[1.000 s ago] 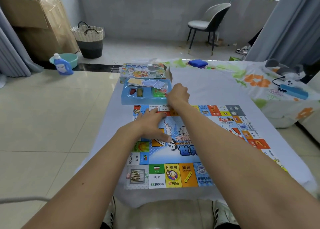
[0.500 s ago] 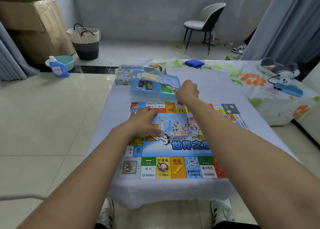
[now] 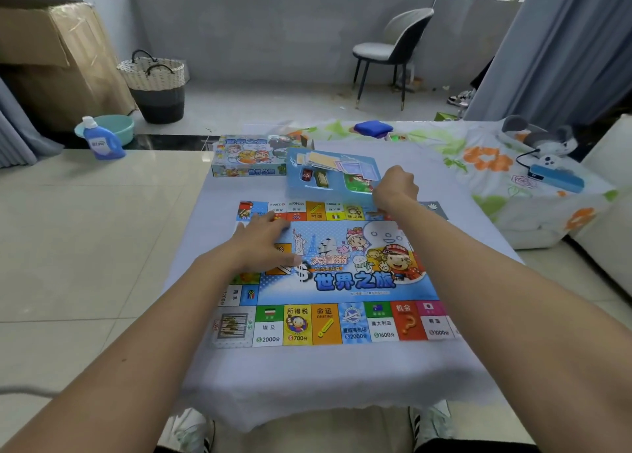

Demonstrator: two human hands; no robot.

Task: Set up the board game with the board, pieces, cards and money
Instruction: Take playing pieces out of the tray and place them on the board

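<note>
Board (image 3: 342,281) lay unfolded on the cloth-covered table (image 3: 342,377), the left hand (image 3: 263,244) pressing it with flat, spread fingers. The right hand (image 3: 396,187) gripped the near corner of the blue tray (image 3: 297,185), apparently tilted, holding cards (image 3: 328,162) and pieces, beside the game box (image 3: 249,156)

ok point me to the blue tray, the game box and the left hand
blue tray (image 3: 297,186), head view, its near-left wall
game box (image 3: 248,156), head view, middle of its printed lid
left hand (image 3: 263,244), head view, back of the hand lying on the board
</note>
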